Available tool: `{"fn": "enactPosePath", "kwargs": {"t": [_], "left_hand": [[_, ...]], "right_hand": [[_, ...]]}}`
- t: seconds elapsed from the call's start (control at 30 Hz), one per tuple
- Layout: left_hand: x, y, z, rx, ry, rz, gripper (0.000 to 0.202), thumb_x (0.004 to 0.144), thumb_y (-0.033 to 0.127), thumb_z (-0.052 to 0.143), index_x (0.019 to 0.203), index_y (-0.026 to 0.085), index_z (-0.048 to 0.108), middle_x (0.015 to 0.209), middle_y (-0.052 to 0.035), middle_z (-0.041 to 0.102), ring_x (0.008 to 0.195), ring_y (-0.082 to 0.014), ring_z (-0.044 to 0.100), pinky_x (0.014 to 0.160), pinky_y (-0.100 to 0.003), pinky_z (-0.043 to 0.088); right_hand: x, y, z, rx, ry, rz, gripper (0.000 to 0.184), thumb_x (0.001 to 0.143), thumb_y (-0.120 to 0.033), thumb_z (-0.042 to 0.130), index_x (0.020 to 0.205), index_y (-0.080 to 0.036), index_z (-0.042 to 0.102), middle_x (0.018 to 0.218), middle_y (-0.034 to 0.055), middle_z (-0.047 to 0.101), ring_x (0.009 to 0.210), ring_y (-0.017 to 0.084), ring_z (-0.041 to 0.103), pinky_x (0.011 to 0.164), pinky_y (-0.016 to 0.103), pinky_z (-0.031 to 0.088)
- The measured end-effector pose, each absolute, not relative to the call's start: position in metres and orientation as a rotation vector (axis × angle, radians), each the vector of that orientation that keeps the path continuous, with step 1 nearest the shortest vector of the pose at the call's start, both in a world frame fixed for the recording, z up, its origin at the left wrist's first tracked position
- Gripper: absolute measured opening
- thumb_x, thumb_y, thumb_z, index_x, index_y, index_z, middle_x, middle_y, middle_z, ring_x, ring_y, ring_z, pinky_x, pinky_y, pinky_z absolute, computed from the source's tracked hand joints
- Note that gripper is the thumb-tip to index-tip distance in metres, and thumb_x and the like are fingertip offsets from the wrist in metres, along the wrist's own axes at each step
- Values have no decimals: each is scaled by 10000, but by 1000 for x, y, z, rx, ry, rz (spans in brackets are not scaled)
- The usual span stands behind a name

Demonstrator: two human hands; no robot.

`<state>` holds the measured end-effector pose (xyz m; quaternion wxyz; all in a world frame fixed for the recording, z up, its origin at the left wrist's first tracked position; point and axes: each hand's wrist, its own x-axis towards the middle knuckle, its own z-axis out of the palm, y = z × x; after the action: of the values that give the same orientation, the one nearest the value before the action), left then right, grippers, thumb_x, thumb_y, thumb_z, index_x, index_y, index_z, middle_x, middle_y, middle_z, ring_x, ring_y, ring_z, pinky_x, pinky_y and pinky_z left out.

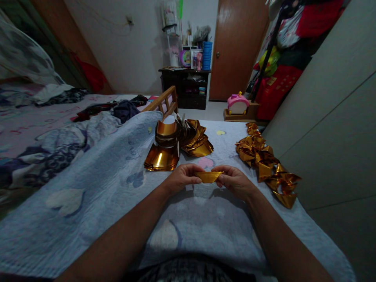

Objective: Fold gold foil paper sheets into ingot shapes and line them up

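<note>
A small folded piece of gold foil paper [209,177] is held level between my two hands, above the blue blanket. My left hand [185,176] pinches its left end between thumb and fingers. At the opposite end, my right hand [233,179] grips the pointed corner. Beyond my left hand lie fanned stacks of shiny gold foil sheets [162,157], curled and overlapping. A long heap of folded gold foil pieces [264,162] runs along the right side of the blanket.
The pale blue blanket [199,223] with heart prints covers the surface before me. Rumpled clothes [100,125] lie to the left, near a wooden rail [164,100]. A tall light panel [331,129] borders the right side. Farther back stand a dark cabinet [185,96] and a pink toy [237,105].
</note>
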<state>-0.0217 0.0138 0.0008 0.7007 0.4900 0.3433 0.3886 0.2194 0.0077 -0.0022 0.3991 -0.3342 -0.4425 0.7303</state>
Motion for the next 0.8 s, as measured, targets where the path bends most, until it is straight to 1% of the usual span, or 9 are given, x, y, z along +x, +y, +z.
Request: {"fn": "enactPosePath", "kwargs": {"t": [0.2, 0.33, 0.43, 0.5, 0.6, 0.67, 0.8], "left_hand": [[-21, 12, 4, 1050, 745, 887, 444, 534, 256, 956, 903, 131, 743, 858, -39, 737, 760, -149, 652, 733, -262, 482], [-22, 11, 4, 1058, 747, 878, 449, 543, 272, 952, 908, 132, 731, 841, -31, 713, 725, -132, 624, 689, -242, 459], [-22, 11, 4, 1073, 753, 882, 439, 556, 296, 947, 903, 144, 726, 836, -19, 690, 728, -123, 604, 686, -234, 441], [-22, 11, 5, 1107, 745, 900, 411, 566, 315, 942, 881, 156, 732, 846, -12, 673, 759, -124, 596, 709, -236, 438], [-22, 11, 7, 1167, 713, 951, 364, 566, 339, 943, 814, 158, 747, 935, -28, 665, 884, -152, 603, 793, -250, 447], [-22, 11, 6, 1152, 694, 960, 357, 570, 350, 942, 804, 157, 753, 976, -38, 666, 917, -163, 604, 811, -259, 448], [-22, 9, 3, 1025, 701, 895, 413, 559, 359, 948, 868, 158, 761, 900, -33, 682, 765, -125, 591, 696, -245, 426]], "right_hand": [[220, 8, 0, -825, -1145, 1897, 386, 660, -340, 903, 980, -175, 763, 831, 31, 711, 630, 93, 573, 601, 238, 456], [220, 7, 1, -819, -1165, 1869, 321, 682, -326, 891, 933, -181, 753, 772, 11, 691, 611, 85, 553, 576, 225, 421], [220, 6, 0, -837, -1155, 1852, 288, 674, -305, 893, 894, -192, 745, 746, -3, 676, 600, 86, 538, 560, 223, 402], [219, 6, -1, -846, -1145, 1854, 292, 662, -306, 899, 882, -193, 744, 747, -6, 673, 604, 86, 535, 564, 222, 401], [218, 6, -1, -830, -1135, 1876, 292, 662, -311, 902, 868, -185, 737, 738, -6, 663, 608, 83, 532, 574, 221, 405], [217, 6, -1, -804, -1134, 1898, 294, 672, -313, 898, 873, -181, 730, 745, -3, 662, 617, 86, 535, 582, 226, 413], [216, 5, 1, -752, -1104, 1936, 299, 688, -319, 892, 884, -189, 708, 774, -5, 666, 624, 91, 541, 583, 231, 422]]}}
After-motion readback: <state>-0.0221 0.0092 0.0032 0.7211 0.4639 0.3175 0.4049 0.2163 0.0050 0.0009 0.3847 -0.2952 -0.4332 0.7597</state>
